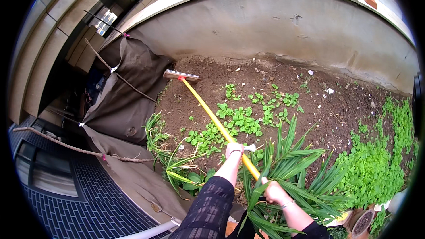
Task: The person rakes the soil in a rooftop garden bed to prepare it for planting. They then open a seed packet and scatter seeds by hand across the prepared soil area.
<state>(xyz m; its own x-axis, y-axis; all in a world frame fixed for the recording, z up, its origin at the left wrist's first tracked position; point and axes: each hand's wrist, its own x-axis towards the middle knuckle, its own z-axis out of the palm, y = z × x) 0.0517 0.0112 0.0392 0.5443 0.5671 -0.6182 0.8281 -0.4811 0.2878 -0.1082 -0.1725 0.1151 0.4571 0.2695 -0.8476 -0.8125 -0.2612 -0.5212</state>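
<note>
Yellow rake handle (212,116) runs diagonally over the soil bed (283,84), partly hidden by long leaves (287,168) near the lower grip. Left hand (234,149) and right hand (274,191) both clenched on it. Toothed head (181,75) rests by the brown cloth (128,88).

glossy yellow rake handle (208,111), crumbly matt soil (265,75), rough concrete wall (283,26)

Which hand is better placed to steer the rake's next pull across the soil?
Probably left. The left hand grips the yellow handle farther forward, nearer the rake head; the right hand holds the rear end, among long leaves.
</note>
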